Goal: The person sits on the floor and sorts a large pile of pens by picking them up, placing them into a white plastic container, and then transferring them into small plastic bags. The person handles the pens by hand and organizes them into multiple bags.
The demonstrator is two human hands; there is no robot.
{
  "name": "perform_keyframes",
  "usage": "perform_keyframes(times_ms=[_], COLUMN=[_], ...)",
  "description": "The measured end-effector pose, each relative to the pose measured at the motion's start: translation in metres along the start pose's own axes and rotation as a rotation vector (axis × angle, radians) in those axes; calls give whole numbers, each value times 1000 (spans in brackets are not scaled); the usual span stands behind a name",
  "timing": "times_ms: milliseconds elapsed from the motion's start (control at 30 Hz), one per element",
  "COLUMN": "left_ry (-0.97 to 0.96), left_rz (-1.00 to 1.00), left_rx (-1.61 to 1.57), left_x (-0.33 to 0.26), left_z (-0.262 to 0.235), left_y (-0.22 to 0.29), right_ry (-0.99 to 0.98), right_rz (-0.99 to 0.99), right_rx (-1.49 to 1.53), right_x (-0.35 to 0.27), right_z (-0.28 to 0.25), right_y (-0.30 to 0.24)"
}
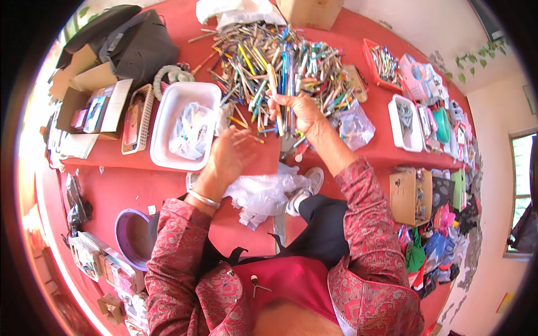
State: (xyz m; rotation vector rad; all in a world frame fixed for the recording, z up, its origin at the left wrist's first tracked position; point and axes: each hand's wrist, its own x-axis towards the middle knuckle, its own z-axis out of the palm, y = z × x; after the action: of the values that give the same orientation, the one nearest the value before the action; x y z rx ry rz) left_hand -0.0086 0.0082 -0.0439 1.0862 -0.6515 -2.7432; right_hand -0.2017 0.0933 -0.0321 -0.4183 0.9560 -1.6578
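Note:
My right hand [304,113] is closed round an upright bundle of pens [287,73], several of them blue and one pale orange. Behind the bundle, a large heap of loose pens and pencils [238,59] spreads over the red surface. My left hand [228,155] hangs empty, its fingers apart, beside the right rim of a white plastic basin [158,131]. Clear plastic bags [193,131] lie in that basin, with what may be pens inside. Another clear bag [357,126] rests right of my right wrist.
On the left stand an open cardboard box [103,75], a narrow basket [147,106] and a black bag [137,47]. A red tray of pens [364,61] and a white tray [392,123] sit on the right. Crumpled plastic [252,193] lies between my feet, and a purple tub [120,235] stands lower left.

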Motion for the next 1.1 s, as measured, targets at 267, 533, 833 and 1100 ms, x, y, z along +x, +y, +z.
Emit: perform_keyframes(times_ms=[267,533,833,1100], left_ry=[-402,-450,-158,-221], left_rz=[52,117,139,150], left_rx=[-316,-305,-251,-67], left_x=[-29,-44,-43,-50], left_z=[26,13,-9,-15], left_y=[6,4,0,34], right_ry=[31,106,175,29], right_rz=[-315,-379,-395,188], right_rx=[-141,-269,-504,128], right_x=[-22,-37,-28,-22], right_z=[105,138,149,118], right_y=[20,51,82,74])
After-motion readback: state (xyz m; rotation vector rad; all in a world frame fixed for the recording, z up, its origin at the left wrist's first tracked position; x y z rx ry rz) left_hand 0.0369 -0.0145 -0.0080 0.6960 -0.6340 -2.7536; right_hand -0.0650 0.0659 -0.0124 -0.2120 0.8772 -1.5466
